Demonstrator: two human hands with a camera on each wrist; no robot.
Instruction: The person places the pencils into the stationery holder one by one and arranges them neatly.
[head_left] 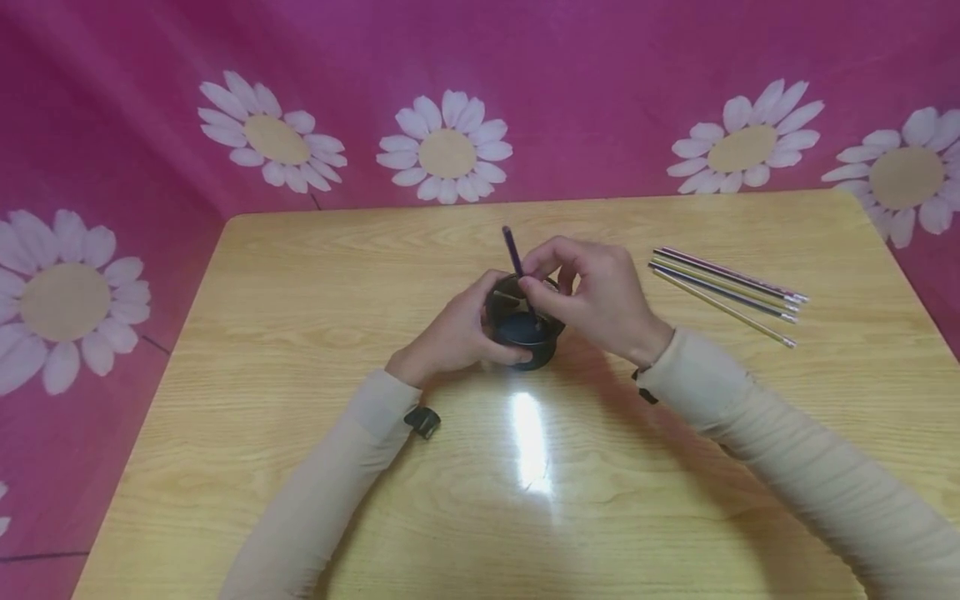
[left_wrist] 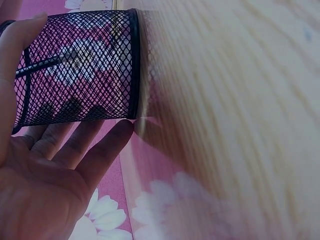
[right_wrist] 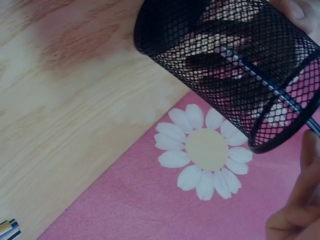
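A black mesh pencil cup (head_left: pixel 525 354) stands upright on the table in the head view. My left hand (head_left: pixel 457 333) grips it from the left, with the thumb across the near side and the fingers behind. Over the rim, my right hand (head_left: pixel 600 292) pinches a dark pencil (head_left: pixel 512 248) between thumb and fingertips. The pencil leans, its lower part inside the cup. Through the mesh in the left wrist view, the pencil (left_wrist: pixel 47 65) ends partway down, above the cup's base. The right wrist view also has the pencil (right_wrist: pixel 260 77) inside the mesh wall.
Several pencils (head_left: pixel 720 287) lie fanned on the wooden table (head_left: pixel 300 350) to the right of the cup, their eraser ends toward the right. A pink cloth with white flowers (head_left: pixel 585 100) hangs behind the table's far edge and at its left side.
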